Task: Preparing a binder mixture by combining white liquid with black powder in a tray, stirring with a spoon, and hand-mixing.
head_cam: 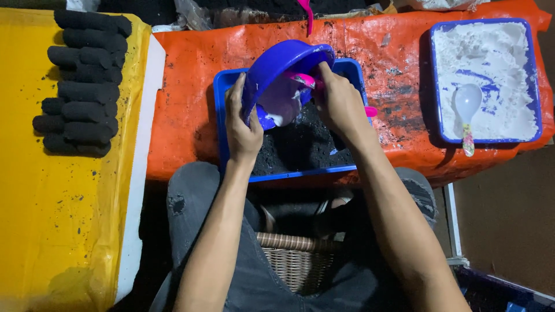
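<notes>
Nearest to me, between my knees, sits a woven basket (298, 263); its contents are hidden in shadow. My trousers (196, 202) are grey, torn at the left knee.

Beyond my knees lies a blue tray (221, 115) on an orange sheet (185, 104). The tray holds a bed of black, coarse powder (300, 144).

Over the tray I hold a purple bowl (277, 66), tipped steeply on its side with the mouth facing right and downward. Its inner wall carries a smear of white paste (283, 98). My left hand (243, 124) grips the bowl's lower rim, fingers wrapped together around the edge, thumb on the outside. My right hand (341, 104) reaches into the bowl's mouth, fingers closed on a pink spoon (306, 79); the handle end shows just past my wrist. The spoon's bowl rests against the paste.

To the right, well apart on the same sheet, a second blue tray (435, 81) holds white powder (497, 63), with a pale spoon (467, 104) lying in it, handle toward me.

To the left, a yellow sheet (63, 202) carries a stack of black cylindrical rods (81, 86), laid side by side in rows. Black specks dot both sheets.

At the far edge, dark powder and a pink handle (306, 14) show only in part.
</notes>
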